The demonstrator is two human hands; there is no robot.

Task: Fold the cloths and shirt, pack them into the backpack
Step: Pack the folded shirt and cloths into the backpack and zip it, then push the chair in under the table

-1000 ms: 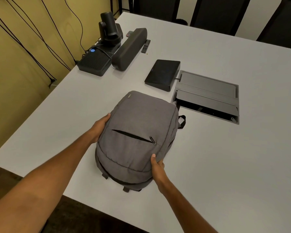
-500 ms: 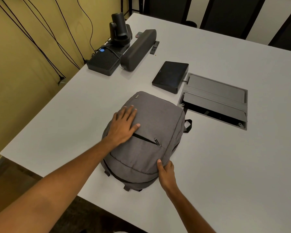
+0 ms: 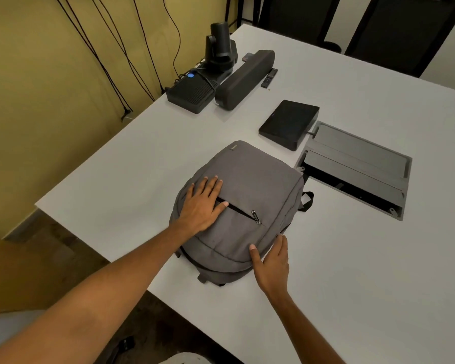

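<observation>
Left hand (image 3: 202, 206) still flat on backpack (image 3: 258, 185), right hand (image 3: 272, 261) fingers now straighter, seemingly gripping nothing

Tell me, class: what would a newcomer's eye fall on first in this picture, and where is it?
First, the grey backpack lying flat near the table's front edge, the left hand flat on top and the right hand at its near right corner. Next, the dark conference gear against the yellow wall: a camera and speaker bar. No cloths or shirt show.

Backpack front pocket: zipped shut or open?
Shut: the front pocket zipper runs closed, its pull at the end. Backpack lies flat under the left hand.
</observation>
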